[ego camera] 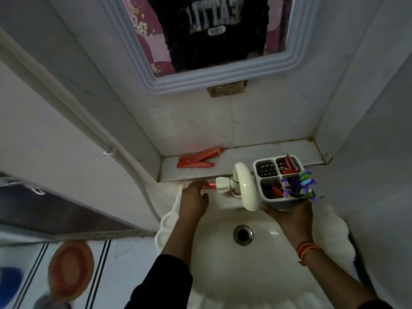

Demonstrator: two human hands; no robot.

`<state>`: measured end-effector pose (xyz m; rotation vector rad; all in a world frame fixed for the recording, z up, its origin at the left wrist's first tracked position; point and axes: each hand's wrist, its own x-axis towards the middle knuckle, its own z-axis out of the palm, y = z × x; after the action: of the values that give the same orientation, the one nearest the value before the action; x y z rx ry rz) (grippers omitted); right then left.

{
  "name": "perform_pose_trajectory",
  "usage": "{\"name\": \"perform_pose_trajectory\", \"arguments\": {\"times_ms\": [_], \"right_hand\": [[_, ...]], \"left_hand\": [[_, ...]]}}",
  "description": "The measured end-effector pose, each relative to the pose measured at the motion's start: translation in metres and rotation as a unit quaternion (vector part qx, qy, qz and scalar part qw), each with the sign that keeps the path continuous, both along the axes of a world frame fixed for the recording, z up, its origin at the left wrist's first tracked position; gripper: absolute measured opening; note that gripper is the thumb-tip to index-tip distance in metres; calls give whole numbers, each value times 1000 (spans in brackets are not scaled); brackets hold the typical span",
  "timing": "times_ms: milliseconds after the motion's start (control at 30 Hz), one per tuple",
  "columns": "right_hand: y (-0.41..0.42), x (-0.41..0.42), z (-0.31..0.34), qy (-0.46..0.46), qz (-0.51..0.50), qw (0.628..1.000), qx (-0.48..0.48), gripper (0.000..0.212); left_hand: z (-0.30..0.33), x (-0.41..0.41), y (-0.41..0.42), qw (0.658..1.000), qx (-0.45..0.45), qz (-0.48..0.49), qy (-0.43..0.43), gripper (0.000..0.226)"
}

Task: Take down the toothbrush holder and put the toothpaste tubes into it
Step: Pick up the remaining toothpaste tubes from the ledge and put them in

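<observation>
My right hand (pixel 292 216) holds the white toothbrush holder (pixel 266 169) from below, above the right side of the sink. It has three compartments; one holds a red toothpaste tube (pixel 287 167), the front one holds toothbrushes with purple and green handles (pixel 301 186). My left hand (pixel 194 199) grips a red toothpaste tube (pixel 208 186) just under the ledge, left of the tap. Two more red toothpaste tubes (pixel 197 160) lie on the tiled ledge (pixel 256 150) behind the sink.
A white tap (pixel 244 186) curves over the white sink (pixel 223 264), between my hands. A mirror (pixel 207 41) hangs on the wall above. Walls close in on both sides. An orange round object (pixel 71 268) lies on the floor at lower left.
</observation>
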<state>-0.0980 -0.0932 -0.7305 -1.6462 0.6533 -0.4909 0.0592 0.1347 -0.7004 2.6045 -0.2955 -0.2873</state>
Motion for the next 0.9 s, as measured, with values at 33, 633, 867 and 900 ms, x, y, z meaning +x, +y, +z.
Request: {"name": "perform_pose_trajectory", "arguments": {"times_ms": [33, 633, 867, 900], "right_hand": [[0, 0, -1, 3, -2, 1000, -10, 110], [12, 4, 9, -20, -8, 999, -29, 80], [3, 5, -3, -8, -10, 1000, -12, 105], [3, 6, -5, -5, -9, 1000, -5, 111]], "left_hand": [[-9, 3, 0, 1000, 20, -15, -16, 46], [76, 0, 17, 915, -311, 256, -35, 26], [198, -46, -37, 907, -408, 33, -102, 27], [204, -53, -47, 923, -369, -4, -106, 28]]}}
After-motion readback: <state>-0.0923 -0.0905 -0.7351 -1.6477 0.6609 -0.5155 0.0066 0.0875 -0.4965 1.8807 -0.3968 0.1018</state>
